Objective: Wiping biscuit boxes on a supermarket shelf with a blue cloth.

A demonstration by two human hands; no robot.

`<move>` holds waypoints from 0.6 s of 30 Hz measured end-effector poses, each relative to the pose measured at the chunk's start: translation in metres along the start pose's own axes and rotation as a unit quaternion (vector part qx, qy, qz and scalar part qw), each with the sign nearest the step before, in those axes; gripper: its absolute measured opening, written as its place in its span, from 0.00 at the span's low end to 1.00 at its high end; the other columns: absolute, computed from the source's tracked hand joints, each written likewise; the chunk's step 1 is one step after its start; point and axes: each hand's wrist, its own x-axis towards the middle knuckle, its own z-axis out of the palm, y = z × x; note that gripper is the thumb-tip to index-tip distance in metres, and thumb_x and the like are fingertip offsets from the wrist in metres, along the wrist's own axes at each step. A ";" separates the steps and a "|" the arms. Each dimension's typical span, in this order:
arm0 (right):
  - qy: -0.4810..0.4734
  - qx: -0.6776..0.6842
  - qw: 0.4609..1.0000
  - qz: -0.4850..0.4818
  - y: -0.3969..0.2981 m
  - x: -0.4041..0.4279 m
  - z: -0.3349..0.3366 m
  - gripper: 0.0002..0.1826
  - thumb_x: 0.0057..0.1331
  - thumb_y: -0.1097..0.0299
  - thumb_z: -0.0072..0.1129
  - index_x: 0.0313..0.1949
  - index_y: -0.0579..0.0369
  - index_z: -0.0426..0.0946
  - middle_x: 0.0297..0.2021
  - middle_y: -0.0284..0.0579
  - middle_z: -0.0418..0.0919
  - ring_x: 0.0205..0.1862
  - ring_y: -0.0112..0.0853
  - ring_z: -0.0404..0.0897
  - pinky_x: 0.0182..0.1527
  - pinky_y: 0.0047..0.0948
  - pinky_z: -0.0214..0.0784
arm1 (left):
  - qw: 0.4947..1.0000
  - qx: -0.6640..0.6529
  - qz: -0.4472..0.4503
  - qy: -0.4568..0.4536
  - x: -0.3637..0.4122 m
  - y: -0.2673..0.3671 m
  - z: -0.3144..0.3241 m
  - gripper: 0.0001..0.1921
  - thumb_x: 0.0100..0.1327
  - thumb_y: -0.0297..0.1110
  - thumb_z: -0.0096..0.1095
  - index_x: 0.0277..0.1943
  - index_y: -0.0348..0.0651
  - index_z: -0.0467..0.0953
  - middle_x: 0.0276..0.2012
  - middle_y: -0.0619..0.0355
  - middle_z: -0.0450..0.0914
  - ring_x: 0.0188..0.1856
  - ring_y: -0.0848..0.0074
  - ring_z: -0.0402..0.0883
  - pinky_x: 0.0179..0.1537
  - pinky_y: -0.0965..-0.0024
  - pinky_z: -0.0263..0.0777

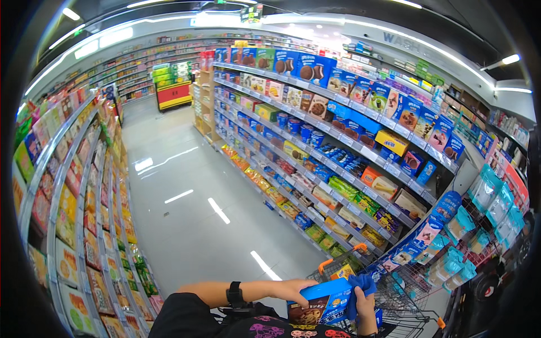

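Observation:
Close in front of my body, my left hand (293, 291) grips the left end of a blue cookie box (327, 298) that has brown cookies pictured on its front. At the box's right end my right hand (364, 302) is closed on a blue cloth (361, 285), which lies against the box. Just beyond the box a yellow package (343, 271) shows in a wire shopping cart (393, 283) with orange corner pieces.
Long shelves (321, 167) of boxed and bagged cookies run along the right. More snack shelves (86, 169) line the left. Teal pouches (484, 190) hang on a rack at the right. Grey tiled floor (181, 211) lies between; a red and yellow display stand (174, 96) stands farther off.

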 end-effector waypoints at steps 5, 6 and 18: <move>-0.006 -0.018 0.996 0.088 0.025 -0.037 -0.023 0.15 0.58 0.75 0.53 0.45 0.63 0.65 0.38 0.40 0.74 0.41 0.25 0.72 0.46 0.24 0.63 | 0.997 -0.039 -0.026 0.062 -0.017 -0.015 0.029 0.37 0.46 0.33 0.62 0.60 0.39 0.55 0.50 0.53 0.67 0.51 0.73 0.66 0.49 0.72 0.63; -0.035 -0.021 0.994 0.103 0.028 -0.043 -0.025 0.14 0.58 0.75 0.53 0.44 0.62 0.66 0.37 0.39 0.74 0.40 0.24 0.71 0.44 0.24 0.64 | 0.996 -0.043 -0.028 0.068 -0.018 -0.025 0.036 0.37 0.46 0.33 0.62 0.60 0.39 0.55 0.50 0.53 0.67 0.51 0.73 0.66 0.49 0.72 0.63; -0.055 0.045 0.997 -0.010 0.004 -0.066 -0.021 0.15 0.56 0.78 0.53 0.43 0.63 0.63 0.37 0.43 0.74 0.42 0.27 0.73 0.49 0.26 0.63 | 0.995 0.029 -0.046 0.081 -0.016 -0.021 0.118 0.38 0.48 0.42 0.63 0.60 0.41 0.54 0.46 0.49 0.71 0.46 0.68 0.71 0.45 0.70 0.66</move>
